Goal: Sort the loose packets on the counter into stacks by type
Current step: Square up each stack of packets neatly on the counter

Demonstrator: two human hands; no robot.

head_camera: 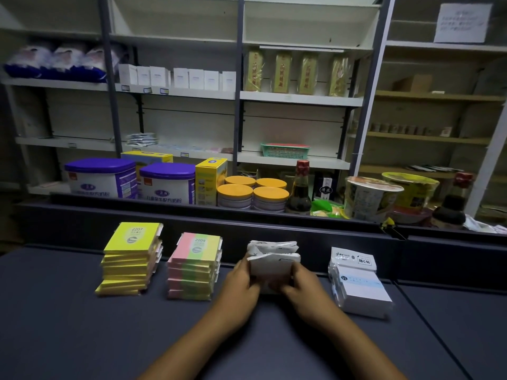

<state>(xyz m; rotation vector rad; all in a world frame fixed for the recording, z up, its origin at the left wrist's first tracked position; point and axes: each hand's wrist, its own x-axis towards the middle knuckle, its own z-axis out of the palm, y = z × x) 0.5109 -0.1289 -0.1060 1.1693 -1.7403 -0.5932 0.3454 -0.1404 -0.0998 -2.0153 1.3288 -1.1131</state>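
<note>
Both hands, left hand (242, 281) and right hand (301, 286), grip the white packet stack (274, 263) from either side on the dark counter (82, 325), between the pink-green stack (194, 266) and the blue-white stack (359, 283).

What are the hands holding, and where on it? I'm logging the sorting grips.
Both hands grip the white packet stack: left hand on its left side, right hand on its right side, near the bottom.

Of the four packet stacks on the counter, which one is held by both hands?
The third from the left: the white packet stack, between left hand and right hand.
</note>
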